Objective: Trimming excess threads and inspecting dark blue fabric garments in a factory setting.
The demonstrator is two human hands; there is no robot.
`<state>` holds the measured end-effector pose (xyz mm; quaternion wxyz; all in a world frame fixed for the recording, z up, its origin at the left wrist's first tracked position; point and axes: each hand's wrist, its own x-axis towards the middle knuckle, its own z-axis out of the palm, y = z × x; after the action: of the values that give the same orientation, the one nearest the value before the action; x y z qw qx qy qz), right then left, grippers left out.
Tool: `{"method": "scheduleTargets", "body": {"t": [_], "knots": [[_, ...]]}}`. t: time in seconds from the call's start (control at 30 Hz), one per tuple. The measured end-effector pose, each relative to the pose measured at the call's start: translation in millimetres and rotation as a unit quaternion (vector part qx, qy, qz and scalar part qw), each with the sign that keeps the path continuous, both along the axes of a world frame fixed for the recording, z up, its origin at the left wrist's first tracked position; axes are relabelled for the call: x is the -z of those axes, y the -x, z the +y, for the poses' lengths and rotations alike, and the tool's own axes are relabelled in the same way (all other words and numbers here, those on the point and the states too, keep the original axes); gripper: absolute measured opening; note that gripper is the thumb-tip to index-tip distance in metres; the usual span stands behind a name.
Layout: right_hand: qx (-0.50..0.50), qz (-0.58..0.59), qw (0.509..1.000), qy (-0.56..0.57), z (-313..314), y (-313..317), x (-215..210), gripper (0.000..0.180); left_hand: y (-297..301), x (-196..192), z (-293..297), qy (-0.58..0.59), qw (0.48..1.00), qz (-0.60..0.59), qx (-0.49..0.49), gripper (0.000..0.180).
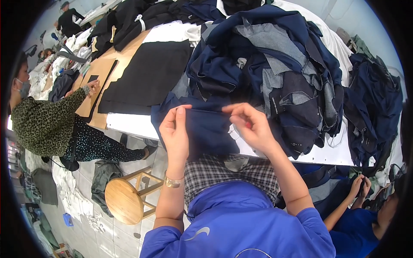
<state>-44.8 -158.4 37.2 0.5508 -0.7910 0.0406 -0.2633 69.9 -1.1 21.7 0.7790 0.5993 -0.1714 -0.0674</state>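
together, left hand (174, 131) and right hand (251, 124) fingers pinch the navy fabric piece (206, 129) taut.

I am looking into a garment workshop: cut navy fabric pieces (275, 73) heaped on the long white worktop (133, 124), a wooden stool (124, 200) beside it.
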Motion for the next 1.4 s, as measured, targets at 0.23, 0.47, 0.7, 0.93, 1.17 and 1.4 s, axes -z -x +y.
{"method": "scheduleTargets", "body": {"t": [0.23, 0.47, 0.7, 0.93, 1.17, 1.4], "knots": [[0.026, -0.009, 0.996, -0.087, 10, 37, -72, 0.007, 28, -45, -8, -0.007, 0.971, -0.207, 0.123, 0.031], [0.187, -0.008, 0.961, -0.202, -32, 45, -47, 0.012, 14, -28, -17, -0.138, 0.95, -0.036, 0.277, 0.011], [0.17, 0.122, 0.953, -0.221, -33, 37, -16, 0.017, -6, 16, 5, -0.22, 0.898, -0.019, 0.381, 0.046], [0.144, 0.093, 0.931, -0.322, -28, 33, -32, 0.016, 20, 2, -20, -0.214, 0.924, -0.148, 0.279, 0.047], [0.182, 0.083, 0.898, -0.391, -39, 35, -23, 0.014, 36, 17, -25, -0.074, 0.978, 0.057, 0.189, 0.011], [0.284, 0.084, 0.948, 0.114, -43, 22, 14, 0.019, 29, 19, -18, 0.006, 0.914, 0.289, 0.284, 0.024]]}}
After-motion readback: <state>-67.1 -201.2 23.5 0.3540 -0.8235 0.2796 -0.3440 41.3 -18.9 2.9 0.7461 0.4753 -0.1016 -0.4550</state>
